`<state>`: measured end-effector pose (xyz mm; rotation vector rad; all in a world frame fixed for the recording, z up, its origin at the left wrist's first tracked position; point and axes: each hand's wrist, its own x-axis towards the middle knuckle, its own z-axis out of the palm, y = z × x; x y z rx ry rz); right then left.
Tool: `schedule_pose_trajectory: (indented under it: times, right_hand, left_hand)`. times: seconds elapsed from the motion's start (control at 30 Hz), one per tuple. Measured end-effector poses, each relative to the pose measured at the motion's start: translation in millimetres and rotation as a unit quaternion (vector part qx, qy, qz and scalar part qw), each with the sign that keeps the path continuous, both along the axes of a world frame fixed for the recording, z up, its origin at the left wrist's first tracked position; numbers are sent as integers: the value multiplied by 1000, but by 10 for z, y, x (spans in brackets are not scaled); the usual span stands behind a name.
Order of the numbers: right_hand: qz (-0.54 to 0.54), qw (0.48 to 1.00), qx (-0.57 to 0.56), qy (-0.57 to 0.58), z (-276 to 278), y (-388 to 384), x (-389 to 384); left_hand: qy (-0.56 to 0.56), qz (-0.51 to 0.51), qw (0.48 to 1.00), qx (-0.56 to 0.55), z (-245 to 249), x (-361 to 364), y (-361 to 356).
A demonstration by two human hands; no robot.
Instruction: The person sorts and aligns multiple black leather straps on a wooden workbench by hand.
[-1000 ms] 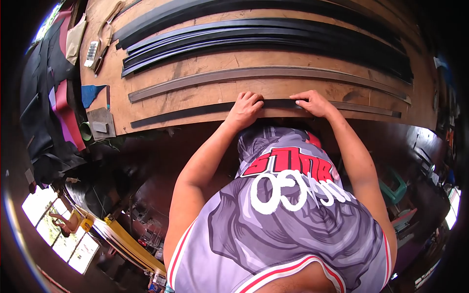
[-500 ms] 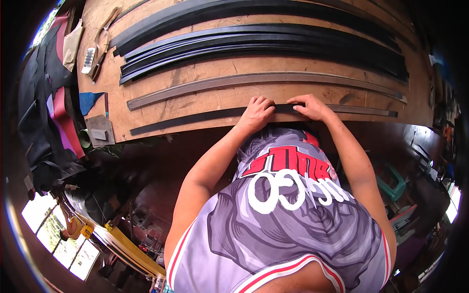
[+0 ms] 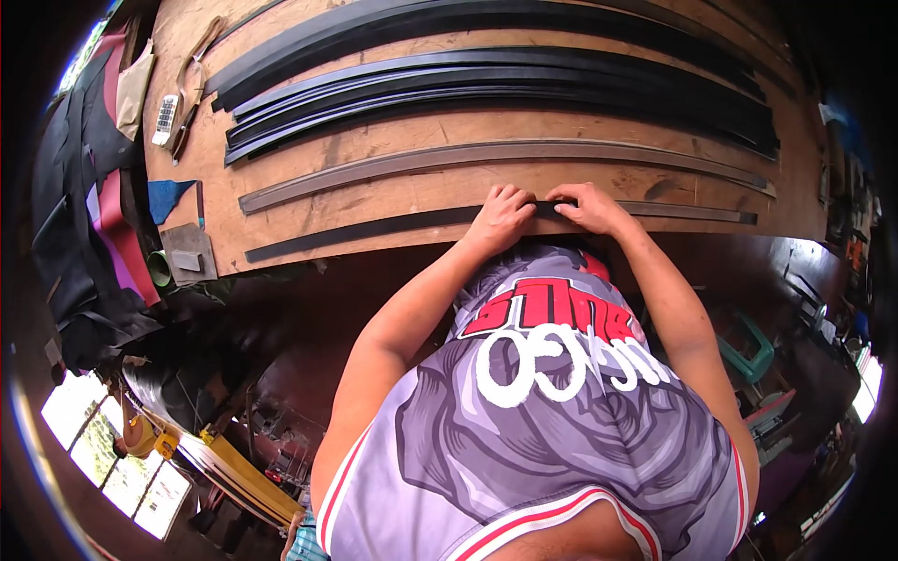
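A long black strip (image 3: 374,227), which looks like leather, lies along the table's near edge. My left hand (image 3: 503,217) is closed on this strip, its fingers curled over near the middle. Just to the right, my right hand (image 3: 591,208) pinches the same strip with thumb and index finger, the two hands a small gap apart. Right of that hand, a brownish-grey strip (image 3: 678,212) continues the line and ends in a dark tip. How the two strips overlap under my right hand is hidden.
On the wooden table (image 3: 524,123) lie a brown strip (image 3: 421,161), a stack of black strips (image 3: 524,79) and more black strips (image 3: 393,33) behind. At the left are a calculator (image 3: 166,117), a blue scrap (image 3: 170,198) and hanging leather pieces (image 3: 79,187).
My right hand has shifted slightly left and my left hand slightly right, so the gap between them is narrower. The strips lie nearly as before.
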<state>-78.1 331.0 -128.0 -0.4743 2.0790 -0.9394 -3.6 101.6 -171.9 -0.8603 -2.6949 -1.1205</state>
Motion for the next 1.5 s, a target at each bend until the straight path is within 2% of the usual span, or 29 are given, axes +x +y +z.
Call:
schedule_pose_trajectory:
  times: [0.07,0.17,0.27,0.37,0.47,0.67,0.8,0.9,1.0,1.1,1.3,1.5]
  right_hand:
    - [5,1000,8,6,40,-15,-2]
    - [-23,992,77,-95,323,-132,-69]
    - [3,999,45,-19,220,41,-38]
    - [8,992,86,-89,266,302,-93]
    - [-2,986,68,-155,295,480,-124]
    - [118,976,90,-159,276,537,-230]
    - [8,954,-77,-291,132,761,-291]
    - [71,967,-89,-230,98,859,-339]
    - [154,977,56,-139,460,753,-460]
    - [143,988,-62,0,257,863,-387]
    - [122,989,-71,33,188,943,-319]
    - [98,993,-52,50,166,925,-261]
  left_hand:
    - [-2,4,1000,0,-5,-4,54]
    - [-9,8,1000,-8,-18,1,91]
    - [-20,6,1000,-14,-8,1,54]
    - [-35,7,999,-16,5,16,68]
    - [-50,6,998,-23,45,9,66]
    - [-69,15,996,-47,116,7,113]
    - [-80,41,992,-85,172,39,164]
    - [-79,68,990,-99,195,86,222]
    - [-82,95,984,-126,239,154,269]
    - [-72,137,978,-142,291,212,344]
    - [-32,199,975,-91,300,268,460]
    - [-71,217,966,-125,315,266,514]
